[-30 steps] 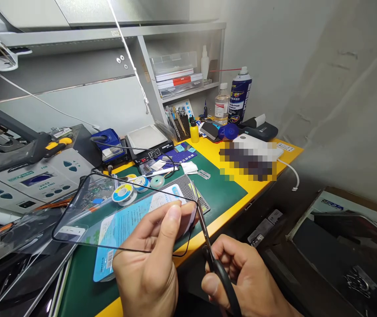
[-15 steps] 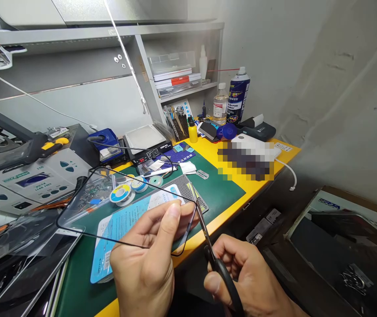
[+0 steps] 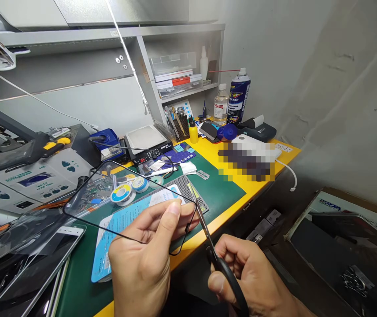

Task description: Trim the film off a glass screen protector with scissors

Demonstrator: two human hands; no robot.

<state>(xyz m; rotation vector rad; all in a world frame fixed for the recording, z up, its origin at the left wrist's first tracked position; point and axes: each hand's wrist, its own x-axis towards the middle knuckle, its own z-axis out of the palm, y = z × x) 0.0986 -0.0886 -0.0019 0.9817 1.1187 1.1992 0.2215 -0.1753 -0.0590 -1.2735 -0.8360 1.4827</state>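
My left hand (image 3: 145, 242) pinches a clear phone-screen panel with a thin black rim (image 3: 109, 198) between thumb and fingers, near the panel's right end. The panel's long side reaches out to the left over the bench. My right hand (image 3: 241, 275) grips black-handled scissors (image 3: 224, 270), and their narrow metal blades (image 3: 202, 222) rise to the panel's rim by my left thumb. I cannot tell whether the blades are open or closed on the rim. A blue-and-white packet (image 3: 125, 229) lies under my left hand.
A green mat (image 3: 216, 189) covers the yellow bench (image 3: 208, 152), with solder spools (image 3: 121, 193) and a grey grid pad (image 3: 185, 187) on it. Behind stand a hot plate (image 3: 145, 137), a spray can (image 3: 238, 97) and a bottle (image 3: 220, 105). Repair machines (image 3: 35, 182) sit left; the bench edge drops away right.
The panel's far left corner has swung up and to the right. My hands have shifted only slightly, and the scissors stay at the rim.
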